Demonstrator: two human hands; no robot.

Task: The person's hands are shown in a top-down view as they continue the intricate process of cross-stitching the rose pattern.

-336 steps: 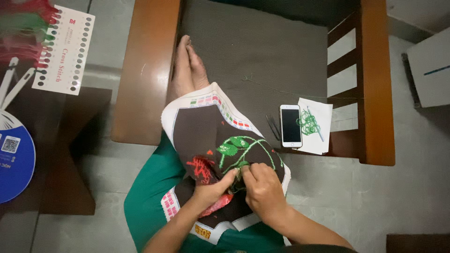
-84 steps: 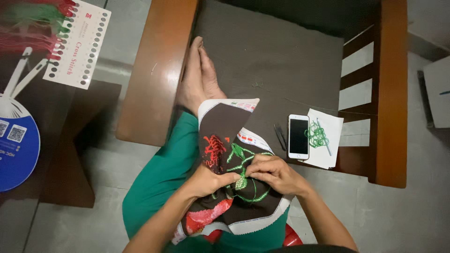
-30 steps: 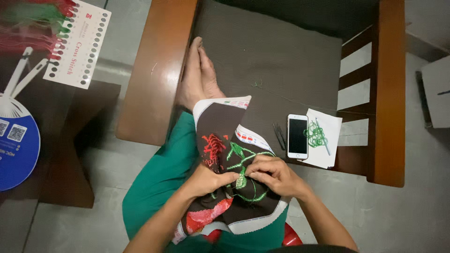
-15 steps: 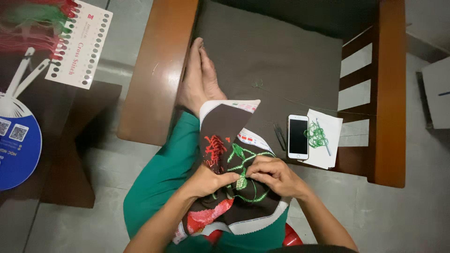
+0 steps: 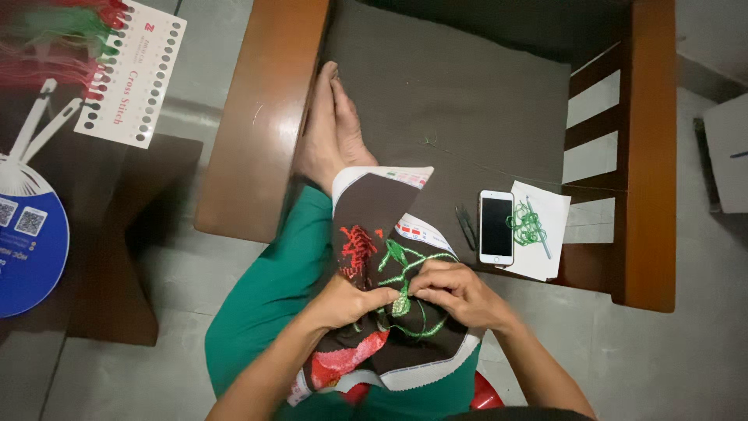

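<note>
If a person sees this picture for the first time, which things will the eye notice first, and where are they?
At the bottom centre, the left hand and right hand meet on a dark embroidery cloth stitched in green and red, lying on green-clad legs. A white phone lies to the right on the brown cushion, beside a paper with green thread. A blue round fan lies far left.

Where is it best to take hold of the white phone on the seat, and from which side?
Grip the white phone by its two long edges, coming from above. It lies flat, screen up, on the dark cushion. Small scissors lie close on one side and paper with green thread on the other, so a sideways approach looks crowded.
</note>
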